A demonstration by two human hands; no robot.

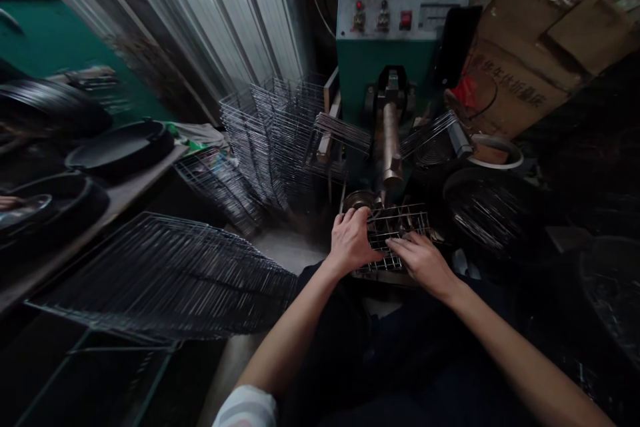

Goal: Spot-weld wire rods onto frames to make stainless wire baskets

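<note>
A small wire rack (pixel 399 221) of crossed metal rods lies in front of me, just below the copper-coloured electrode arm (pixel 391 143) of a green welding machine (pixel 360 63). My left hand (pixel 353 240) grips the rack's left side, fingers curled over its far edge and the thumb nearer me. On the right part of the rack, my right hand (pixel 425 263) is closed at the near side, its fingers together over the rods. Its thumb is hidden, and I cannot make out any small piece under the fingertips.
Stacked wire racks (pixel 275 140) stand left of the machine. A larger stack (pixel 170 280) lies nearer on the left. Bundled wires (pixel 345 133) rest beside the electrode. Dark round pans (pixel 120 147) sit on a left bench. At right are a wire-filled bowl (pixel 485 213) and cardboard boxes (pixel 520 80).
</note>
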